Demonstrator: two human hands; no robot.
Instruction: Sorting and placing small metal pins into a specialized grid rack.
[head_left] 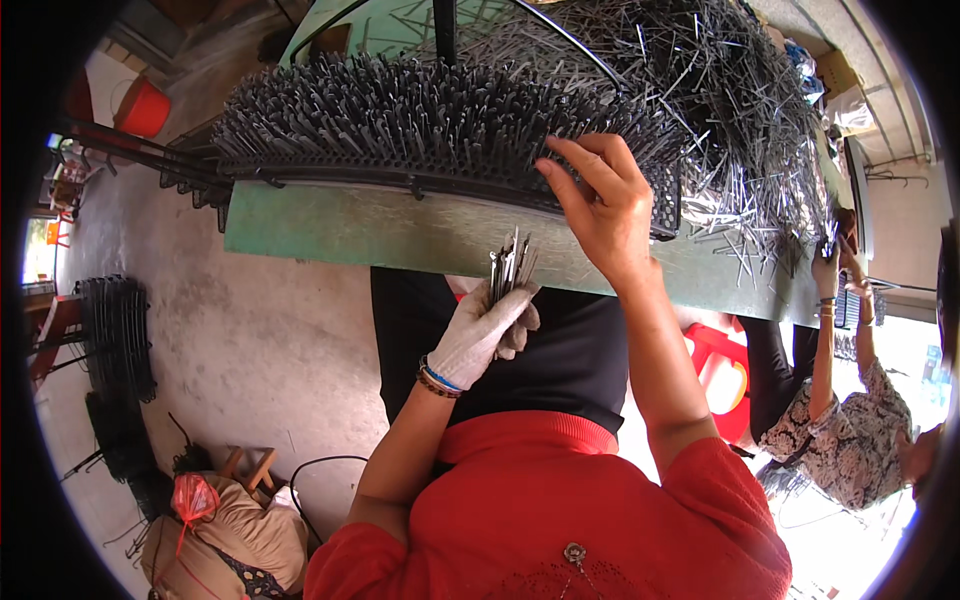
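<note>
In my left hand (480, 335), which wears a pale work glove, a small bundle of thin metal strips (512, 262) points upward. It is held close to my lap, below the table edge. My bare right hand (605, 195) is over the right part of a long black perforated rack (390, 178). Its thumb and index finger are brought together at the upright strips; what is between the fingertips, if anything, is too small to make out. Dense rows of dark metal strips (400, 110) stand upright in the rack, which lies along the green table's (330, 222) near edge.
Behind the rack, a large heap of loose metal strips (690, 70) covers the table. A co-worker's hands (838, 265) are at the table's right end, near a red plastic stool (718, 375). Black racks (115, 340) hang at left; cloth-covered bundles (240, 540) sit lower left.
</note>
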